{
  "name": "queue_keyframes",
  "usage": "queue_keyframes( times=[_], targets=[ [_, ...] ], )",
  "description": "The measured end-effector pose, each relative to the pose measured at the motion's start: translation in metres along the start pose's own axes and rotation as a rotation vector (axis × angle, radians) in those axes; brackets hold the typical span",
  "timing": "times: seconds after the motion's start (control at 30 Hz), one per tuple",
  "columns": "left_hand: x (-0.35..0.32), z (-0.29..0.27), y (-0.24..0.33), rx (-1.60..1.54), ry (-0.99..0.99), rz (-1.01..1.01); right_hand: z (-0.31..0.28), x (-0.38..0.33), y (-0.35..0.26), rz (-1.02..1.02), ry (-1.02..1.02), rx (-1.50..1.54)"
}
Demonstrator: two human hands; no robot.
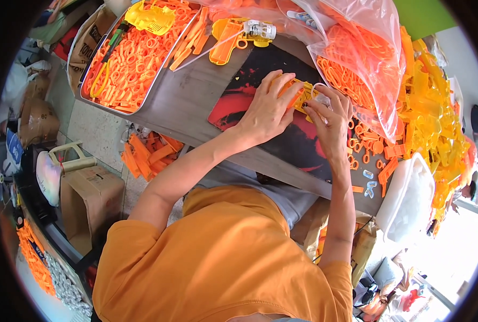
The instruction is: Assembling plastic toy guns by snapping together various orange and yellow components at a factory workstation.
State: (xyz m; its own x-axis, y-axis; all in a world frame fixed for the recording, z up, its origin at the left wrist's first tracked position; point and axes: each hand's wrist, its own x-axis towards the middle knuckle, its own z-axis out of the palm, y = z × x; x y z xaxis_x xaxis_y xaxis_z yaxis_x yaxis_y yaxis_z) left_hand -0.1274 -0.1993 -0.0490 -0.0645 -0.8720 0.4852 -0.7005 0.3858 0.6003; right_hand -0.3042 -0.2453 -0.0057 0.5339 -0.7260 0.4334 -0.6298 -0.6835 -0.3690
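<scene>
Over a black and red mat on the table, my two hands meet at a yellow and orange plastic toy part. My left hand wraps its fingers round the part from the left, hiding much of it. On the other side, my right hand pinches at its right end, where something pale and clear shows between the fingers. A similar yellow and orange toy assembly with a clear and silver piece lies farther back on the table.
A metal tray of orange pieces stands at the left, with a yellow car shell on top. A clear bag of orange parts and a heap of yellow parts crowd the right. Small orange rings lie near my right forearm.
</scene>
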Motion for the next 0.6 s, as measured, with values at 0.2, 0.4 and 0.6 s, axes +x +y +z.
queue_keyframes(
  times=[0.2, 0.4, 0.6],
  targets=[
    [-0.002, 0.0, 0.0, 0.013, 0.012, 0.001, -0.004, 0.005, -0.027, -0.1, 0.012, -0.273],
    [-0.001, -0.001, 0.0, 0.019, 0.006, -0.004, 0.007, -0.002, -0.013, 0.011, 0.073, -0.067],
    [-0.001, -0.001, 0.001, 0.033, 0.012, 0.004, 0.017, -0.01, -0.019, -0.125, 0.171, -0.313]
  ],
)
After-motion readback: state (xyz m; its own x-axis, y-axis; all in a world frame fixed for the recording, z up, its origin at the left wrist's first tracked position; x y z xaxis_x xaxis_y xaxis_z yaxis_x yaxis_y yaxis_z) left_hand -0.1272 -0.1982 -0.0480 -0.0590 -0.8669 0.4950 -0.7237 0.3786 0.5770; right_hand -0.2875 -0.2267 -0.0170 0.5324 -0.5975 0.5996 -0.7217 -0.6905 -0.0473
